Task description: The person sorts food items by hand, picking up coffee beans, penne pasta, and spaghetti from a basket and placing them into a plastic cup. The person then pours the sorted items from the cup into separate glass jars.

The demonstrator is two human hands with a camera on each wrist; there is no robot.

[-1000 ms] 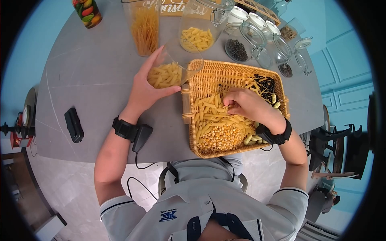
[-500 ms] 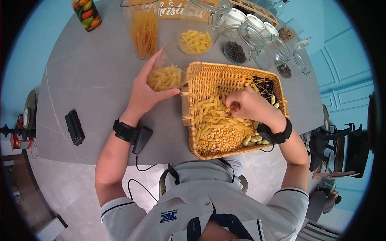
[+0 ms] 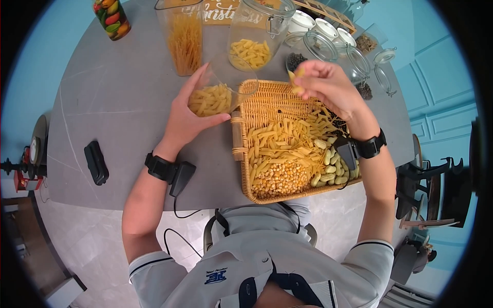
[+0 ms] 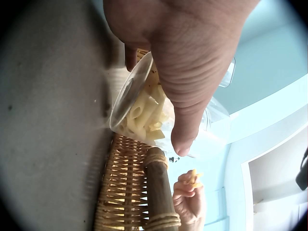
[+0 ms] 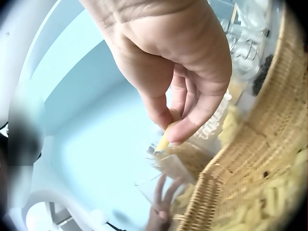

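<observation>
My left hand (image 3: 187, 115) grips a clear cup (image 3: 222, 77) with penne (image 3: 209, 100) in its bottom. The cup leans toward the wicker basket (image 3: 267, 95), its rim overlapping the basket's far left corner in the head view. My right hand (image 3: 331, 87) is raised over the basket's far side and pinches a few pieces of penne (image 5: 165, 139) between thumb and fingers. Below it, the basket holds loose penne (image 3: 272, 136), corn kernels (image 3: 282, 178), peanuts in shells (image 3: 331, 167), thin broken pasta sticks and dark beans.
Behind the basket stand a clip-top jar (image 3: 250, 54) with penne, a tall container of spaghetti (image 3: 185, 46), open jars with dark contents (image 3: 297, 61) and white-lidded pots (image 3: 323, 26). A black case (image 3: 96, 162) lies at left. A fruit-patterned glass (image 3: 111, 19) stands at the far left.
My right hand has lifted out of the basket and moved away from me, with penne pinched in its fingers. My left hand and the cup have stayed almost still.
</observation>
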